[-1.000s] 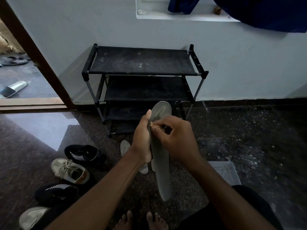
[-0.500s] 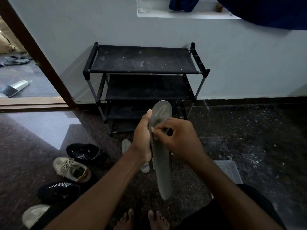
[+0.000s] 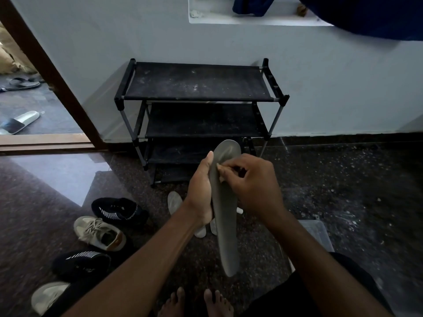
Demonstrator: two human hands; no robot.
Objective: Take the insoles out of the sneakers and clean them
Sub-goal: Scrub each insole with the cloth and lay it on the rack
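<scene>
A long grey insole [image 3: 225,229] stands upright in front of me. My left hand [image 3: 201,193] grips its left edge near the middle, thumb pointing up. My right hand [image 3: 249,184] has curled fingers whose tips pinch or pick at the insole's upper part. Pale insoles [image 3: 175,201] lie on the floor behind my hands, partly hidden. On the left floor stand two black sneakers [image 3: 117,210] [image 3: 80,263] and two beige sneakers [image 3: 99,233] [image 3: 47,296].
A black three-tier shoe rack [image 3: 199,83] stands against the wall ahead. A clear plastic tub [image 3: 317,234] sits by my right forearm. An open doorway at left shows a white slide sandal [image 3: 19,122]. My bare toes [image 3: 194,300] are at the bottom.
My hands and the insole hold nearly the same pose; my right fingertips have shifted slightly on the insole's upper part.
</scene>
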